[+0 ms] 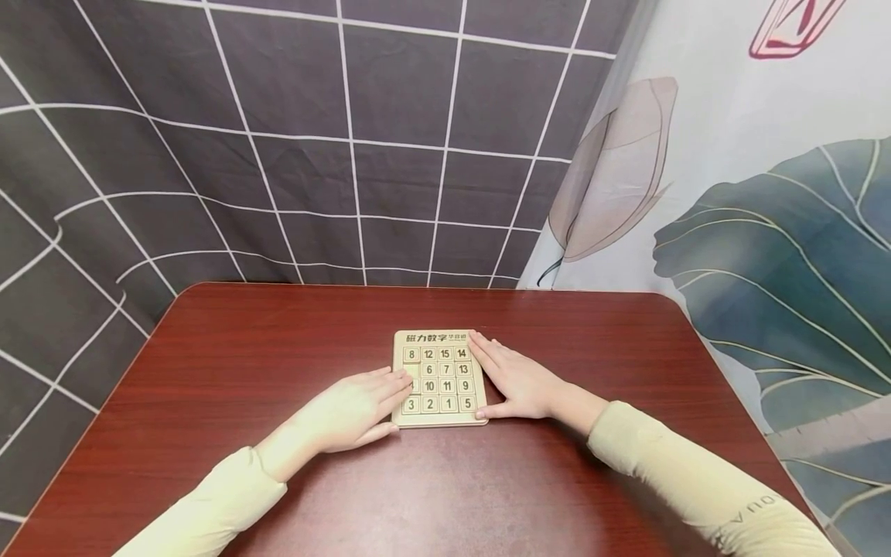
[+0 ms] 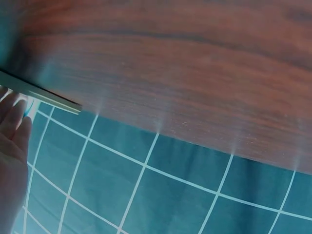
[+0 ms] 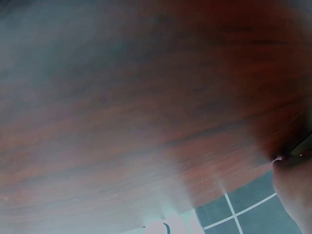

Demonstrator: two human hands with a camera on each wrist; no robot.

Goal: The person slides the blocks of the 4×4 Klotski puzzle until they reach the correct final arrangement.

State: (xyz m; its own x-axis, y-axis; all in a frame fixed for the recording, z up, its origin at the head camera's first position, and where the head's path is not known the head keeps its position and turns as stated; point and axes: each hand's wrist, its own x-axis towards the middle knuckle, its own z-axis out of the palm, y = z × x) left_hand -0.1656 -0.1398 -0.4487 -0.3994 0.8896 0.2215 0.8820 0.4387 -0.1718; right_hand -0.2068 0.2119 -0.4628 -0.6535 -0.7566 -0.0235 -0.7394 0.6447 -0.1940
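Gridded curtain (image 1: 397, 93), leafy curtain (image 1: 800, 255), red table (image 1: 278, 325), straight-fingered hands (image 1: 358, 410) (image 1: 522, 383) touching number board (image 1: 438, 420), partly covering tile (image 1: 415, 386), perhaps 4

Puzzle board (image 1: 438, 421) was pale cream, dark characters along its top. Number tiles (image 1: 447, 393) matched: cream, thin dark outlines, black numerals. Table (image 1: 292, 333) was reddish brown with darker wood grain. Backdrop cloth (image 1: 397, 89) was dark grey with a white grid (it read teal in the left wrist view). Side cloth (image 1: 717, 100) was white, printed with blue-green leaf shapes, pale-gold veins, a dusty-pink petal. Both sleeves (image 1: 668, 456) were light cream; the right one carried grey lettering.
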